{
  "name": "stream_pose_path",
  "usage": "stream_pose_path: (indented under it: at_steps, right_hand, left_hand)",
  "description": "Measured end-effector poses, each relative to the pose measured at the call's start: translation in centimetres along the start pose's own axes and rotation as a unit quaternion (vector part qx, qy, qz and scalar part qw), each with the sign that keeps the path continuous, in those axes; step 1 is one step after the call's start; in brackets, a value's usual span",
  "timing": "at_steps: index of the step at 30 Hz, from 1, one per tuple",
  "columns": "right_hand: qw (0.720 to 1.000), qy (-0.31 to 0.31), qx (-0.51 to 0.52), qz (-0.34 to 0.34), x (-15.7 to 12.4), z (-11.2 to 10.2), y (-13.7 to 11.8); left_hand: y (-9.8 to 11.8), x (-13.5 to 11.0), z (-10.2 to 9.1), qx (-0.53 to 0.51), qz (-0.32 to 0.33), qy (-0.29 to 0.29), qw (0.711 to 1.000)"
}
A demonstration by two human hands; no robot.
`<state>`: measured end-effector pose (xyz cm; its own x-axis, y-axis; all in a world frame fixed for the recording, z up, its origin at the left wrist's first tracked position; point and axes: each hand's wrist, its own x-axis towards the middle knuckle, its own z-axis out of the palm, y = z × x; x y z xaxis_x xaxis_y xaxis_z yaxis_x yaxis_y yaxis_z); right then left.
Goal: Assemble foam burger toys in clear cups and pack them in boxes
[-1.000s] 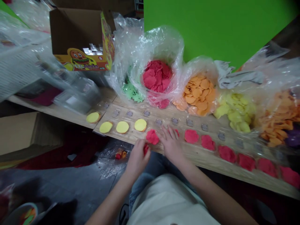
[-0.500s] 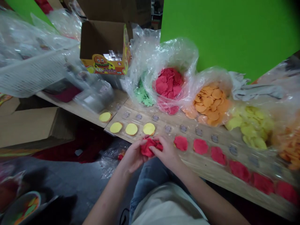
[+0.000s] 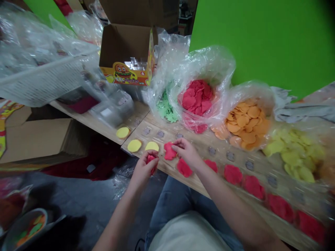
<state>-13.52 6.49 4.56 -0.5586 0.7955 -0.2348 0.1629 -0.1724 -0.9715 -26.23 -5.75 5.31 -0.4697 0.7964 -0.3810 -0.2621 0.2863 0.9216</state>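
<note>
My left hand (image 3: 145,166) is closed around several crumpled red wavy-edged pieces (image 3: 151,164) at the table's front edge. In a pinch, my right hand (image 3: 186,151) has one red wavy-edged piece (image 3: 169,151) by its right side, lying over a spot in the row of discs. To its left are yellow discs (image 3: 134,145), and one of these is partly behind my left fingers. Beneath my right wrist and on to the right runs a row of red pieces (image 3: 232,174). Clear plastic trays (image 3: 153,129) hold the row.
Behind the row stand clear bags of green pieces (image 3: 167,106), red pieces (image 3: 197,97), orange discs (image 3: 247,122) and yellow pieces (image 3: 293,150). An open display box (image 3: 125,75) and a white basket (image 3: 49,85) are at the back left. Cardboard (image 3: 36,139) sits lower left.
My hands have parted. The right hand has taken a red piece from the bunch to the third yellow disc, now covered; the left keeps the rest, lower left. The view has shifted slightly.
</note>
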Motion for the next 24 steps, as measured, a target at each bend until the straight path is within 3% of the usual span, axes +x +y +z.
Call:
stream_pose_path:
  at_steps: [1,3,5,8,12,14,17,20,22,24]
  right_hand:
    - [0.999,-0.002,-0.044,-0.01,0.4,0.0,0.4]
    - [0.98,0.016,-0.185,-0.066,0.7,-0.2,1.3]
    - [0.93,0.029,-0.34,-0.135,0.8,-0.4,1.8]
    - [0.863,0.032,-0.466,-0.194,0.6,-0.6,2.0]
    - [0.822,0.053,-0.53,-0.203,-0.2,-0.8,1.5]
    - [0.8,0.072,-0.562,-0.195,-1.0,-0.9,1.6]
    - [0.766,0.076,-0.615,-0.171,-2.2,-1.0,2.4]
    - [0.752,0.064,-0.637,-0.16,-3.0,-1.1,3.0]
    - [0.767,0.071,-0.615,-0.17,-3.2,-1.0,2.6]
    - [0.813,0.09,-0.543,-0.189,-3.2,-0.4,1.8]
  left_hand:
    - [-0.2,0.2,-0.1,0.083,0.062,0.018,0.994]
    - [-0.6,0.5,-0.1,0.237,0.185,0.019,0.954]
    - [-0.9,0.7,0.0,0.344,0.259,-0.03,0.902]
    - [-1.3,0.8,0.5,0.458,0.27,-0.101,0.841]
    - [-1.7,1.0,1.1,0.585,0.227,-0.123,0.769]
    - [-1.8,1.1,1.4,0.612,0.218,-0.126,0.75]
    - [-1.4,1.0,1.3,0.577,0.226,-0.132,0.774]
    - [-0.4,0.5,0.3,0.442,0.229,-0.075,0.864]
    - [0.6,0.1,-0.7,0.289,0.17,-0.022,0.942]
    - [1.4,-0.2,-1.5,0.094,0.057,-0.031,0.994]
